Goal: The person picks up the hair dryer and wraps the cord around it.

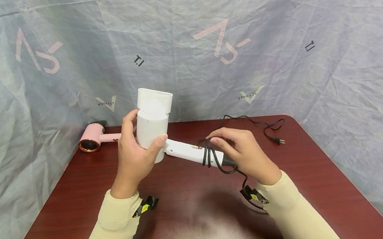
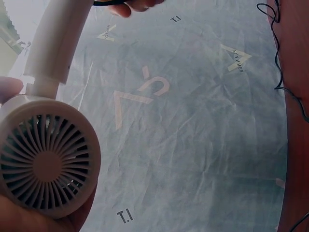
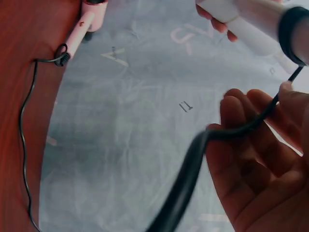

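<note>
Right hand (image 1: 242, 151): beside the handle's (image 1: 184, 151) lower end, likely placed to manage the cord (image 1: 208, 157); fingers curled nearly closed, thumb and fingertips pinching the cord.
Left hand (image 1: 134, 152): round the barrel, apparently to bear the weight and steady it; fingers spread as wide as the barrel, thumb across its front.
White dryer (image 1: 153, 127): held above the tabletop (image 1: 193, 201), nozzle up and tilted, handle pointing right, probably to bring the coils within reach.
Cord: looped round the handle.
Plug (image 1: 278, 140): on the tabletop, far right.
Pink dryer (image 1: 92, 134): far left, well apart, perhaps set aside.
</note>
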The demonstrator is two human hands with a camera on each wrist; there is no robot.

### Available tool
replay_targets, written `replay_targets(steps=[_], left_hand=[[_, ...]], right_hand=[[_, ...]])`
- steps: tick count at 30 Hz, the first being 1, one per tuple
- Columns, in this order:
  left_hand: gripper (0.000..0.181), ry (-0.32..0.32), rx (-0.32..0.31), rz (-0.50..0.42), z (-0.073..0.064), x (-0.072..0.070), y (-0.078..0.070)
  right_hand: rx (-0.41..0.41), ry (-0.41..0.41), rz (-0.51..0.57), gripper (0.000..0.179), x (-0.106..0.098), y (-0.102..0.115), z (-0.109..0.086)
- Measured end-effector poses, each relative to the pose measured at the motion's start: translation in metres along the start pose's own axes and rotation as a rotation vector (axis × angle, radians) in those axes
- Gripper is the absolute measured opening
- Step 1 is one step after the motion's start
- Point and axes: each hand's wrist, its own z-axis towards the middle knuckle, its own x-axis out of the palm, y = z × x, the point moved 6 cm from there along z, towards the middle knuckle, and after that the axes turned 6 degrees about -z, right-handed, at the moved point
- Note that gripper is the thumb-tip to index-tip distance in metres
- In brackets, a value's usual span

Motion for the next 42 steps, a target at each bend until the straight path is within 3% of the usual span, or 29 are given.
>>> replay_targets(steps=[3,6,8,13,19,24,32,42], left_hand=[[0.077,-0.012,-0.032,-0.016,0.000,0.000,0.002],[0.075,-0.031,-0.069,-0.024,0.000,-0.002,0.005],[0.075,-0.049,-0.083,-0.033,0.000,-0.003,0.006],[0.074,-0.131,-0.078,-0.058,0.001,-0.009,0.006],[0.071,-0.229,-0.079,-0.076,0.002,-0.018,0.005],[0.070,-0.305,-0.075,-0.073,0.003,-0.026,0.005],[0.071,-0.357,-0.045,-0.034,0.005,-0.033,0.007],[0.074,-0.383,-0.057,0.010,0.004,-0.033,0.008]], right_hand=[[-0.038,0.055,0.028,0.019,0.009,0.000,0.001],[-0.080,0.094,0.057,0.036,0.016,0.002,0.000],[-0.074,0.116,0.071,0.039,0.021,0.002,-0.001],[0.004,0.168,0.091,0.017,0.032,0.003,-0.004],[-0.035,0.251,-0.064,0.014,0.046,0.012,-0.005],[-0.030,0.317,-0.103,0.008,0.054,0.014,-0.007],[-0.078,0.332,-0.135,0.012,0.056,0.026,-0.010],[-0.133,0.316,-0.207,0.013,0.045,0.047,-0.016]])
